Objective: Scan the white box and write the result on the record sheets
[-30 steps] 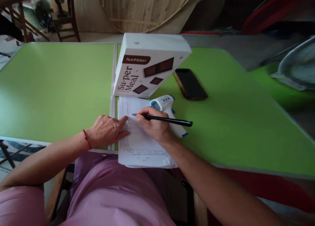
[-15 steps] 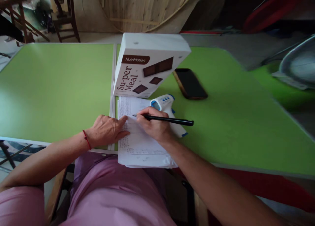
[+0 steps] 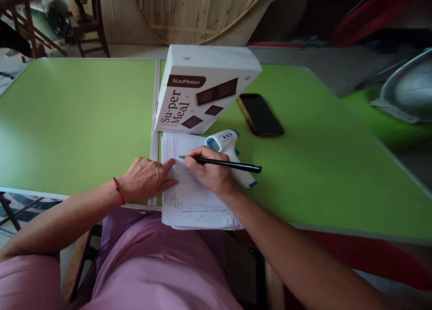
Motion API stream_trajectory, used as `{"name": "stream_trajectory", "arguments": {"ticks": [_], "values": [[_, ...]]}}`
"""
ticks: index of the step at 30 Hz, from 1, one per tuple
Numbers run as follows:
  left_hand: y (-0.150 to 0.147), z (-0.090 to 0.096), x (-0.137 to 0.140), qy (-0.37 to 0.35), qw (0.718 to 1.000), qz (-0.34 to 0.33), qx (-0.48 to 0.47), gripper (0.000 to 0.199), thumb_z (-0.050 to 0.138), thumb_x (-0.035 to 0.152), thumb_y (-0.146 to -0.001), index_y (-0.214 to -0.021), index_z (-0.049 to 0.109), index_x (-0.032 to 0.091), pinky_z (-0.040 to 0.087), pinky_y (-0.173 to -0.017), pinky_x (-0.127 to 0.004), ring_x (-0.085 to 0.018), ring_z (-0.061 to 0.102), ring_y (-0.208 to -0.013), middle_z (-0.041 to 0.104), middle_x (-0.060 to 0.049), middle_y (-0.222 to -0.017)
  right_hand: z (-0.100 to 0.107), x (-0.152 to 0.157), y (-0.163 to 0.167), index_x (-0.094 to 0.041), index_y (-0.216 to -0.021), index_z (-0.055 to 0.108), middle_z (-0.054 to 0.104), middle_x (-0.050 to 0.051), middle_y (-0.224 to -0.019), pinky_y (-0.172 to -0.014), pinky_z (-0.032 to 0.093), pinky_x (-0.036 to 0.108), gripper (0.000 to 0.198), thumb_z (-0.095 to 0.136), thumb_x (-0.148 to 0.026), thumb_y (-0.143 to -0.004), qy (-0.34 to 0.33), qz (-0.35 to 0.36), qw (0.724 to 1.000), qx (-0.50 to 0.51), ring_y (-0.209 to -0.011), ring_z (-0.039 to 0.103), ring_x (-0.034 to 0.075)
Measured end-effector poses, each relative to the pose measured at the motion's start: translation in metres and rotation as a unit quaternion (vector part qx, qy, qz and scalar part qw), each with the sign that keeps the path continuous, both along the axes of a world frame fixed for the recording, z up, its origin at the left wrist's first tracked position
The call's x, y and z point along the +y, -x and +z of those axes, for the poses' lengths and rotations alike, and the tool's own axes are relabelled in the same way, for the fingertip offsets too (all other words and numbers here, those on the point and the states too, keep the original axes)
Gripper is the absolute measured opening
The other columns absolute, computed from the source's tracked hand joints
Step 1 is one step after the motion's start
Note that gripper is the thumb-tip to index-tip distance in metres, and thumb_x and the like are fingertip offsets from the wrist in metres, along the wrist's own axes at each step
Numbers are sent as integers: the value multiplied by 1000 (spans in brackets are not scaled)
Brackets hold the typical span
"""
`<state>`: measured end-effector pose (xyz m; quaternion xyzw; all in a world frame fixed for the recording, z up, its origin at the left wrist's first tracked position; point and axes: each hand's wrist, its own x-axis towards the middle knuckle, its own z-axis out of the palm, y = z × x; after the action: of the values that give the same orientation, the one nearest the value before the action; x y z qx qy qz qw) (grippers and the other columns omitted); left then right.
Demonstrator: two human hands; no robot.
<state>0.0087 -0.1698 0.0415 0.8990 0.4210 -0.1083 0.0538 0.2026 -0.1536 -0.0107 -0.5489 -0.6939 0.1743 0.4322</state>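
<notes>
My right hand grips a black pen, its tip at the paper near the written lines. Beneath both hands lies a stack of white papers covered with handwriting along its left side. My left hand rests on the left edge of the sheets, index finger and thumb stretched out and apart. Partly behind my right hand is a white and blue infrared thermometer, lying over the right side of the papers; its handle is partly hidden by the pen and hand.
A white NutriMotion box stands just beyond the papers. To its right a dark phone lies on the green table. A wooden chair is past the far edge, and a metal-looking basin sits at the right.
The pen and my right hand have shifted slightly left across the paper, with the tip closer to my left index finger. My left hand has stayed in place.
</notes>
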Motion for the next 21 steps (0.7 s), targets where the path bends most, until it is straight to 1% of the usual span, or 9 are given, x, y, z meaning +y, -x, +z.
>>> {"name": "stream_trajectory", "arguments": {"ticks": [5,10,13,15,18,20,21], "values": [[-1,1,0,5,1000,3,2,50,38,54,-104,-137,43,16,23,-50,-30,-27,72,-78,74,-9,-90,0,0,0,-22,-70,65,69,2,-63,-57,50,26,17,56,-34,-76,-8,1,1000,-7,-57,62,17],[0,2,0,9,1000,4,1,49,40,53,-104,-136,43,16,26,-50,-30,-27,72,-78,74,-9,-90,-4,1,-2,-21,-71,65,68,2,-63,-56,49,26,14,57,-32,-77,-22,7,1000,-14,-57,62,16],[0,1,0,2,1000,2,1,50,39,53,-104,-136,43,16,28,-51,-30,-28,72,-78,74,-10,-87,-5,0,-4,-21,-75,65,68,1,-65,-58,50,27,14,57,-32,-81,-44,6,999,-26,-58,62,16],[0,2,-1,0,1000,4,3,51,39,54,-103,-137,44,15,29,-51,-30,-28,72,-77,74,-10,-85,-2,-1,-6,-21,-81,65,69,1,-70,-61,51,27,14,57,-31,-86,-77,10,996,-40,-60,63,15],[0,3,-1,3,1000,4,4,52,41,53,-103,-138,44,15,33,-53,-30,-28,72,-77,74,-11,-86,8,-5,-11,-21,-94,67,71,4,-84,-73,54,29,14,53,-25,-93,-159,42,981,-105,-76,67,17],[1,3,-1,4,1000,5,3,52,41,53,-103,-139,43,15,35,-54,-30,-28,72,-78,74,-12,-87,15,-8,-17,-19,-100,69,69,6,-90,-77,53,30,20,49,-17,-95,-192,73,958,-200,-85,67,19],[1,3,-1,4,1000,6,3,53,41,53,-103,-140,43,15,36,-55,-30,-28,72,-78,74,-12,-87,18,-10,-20,-18,-101,70,68,8,-91,-77,53,31,24,47,-13,-95,-194,83,943,-256,-87,66,20]]}}
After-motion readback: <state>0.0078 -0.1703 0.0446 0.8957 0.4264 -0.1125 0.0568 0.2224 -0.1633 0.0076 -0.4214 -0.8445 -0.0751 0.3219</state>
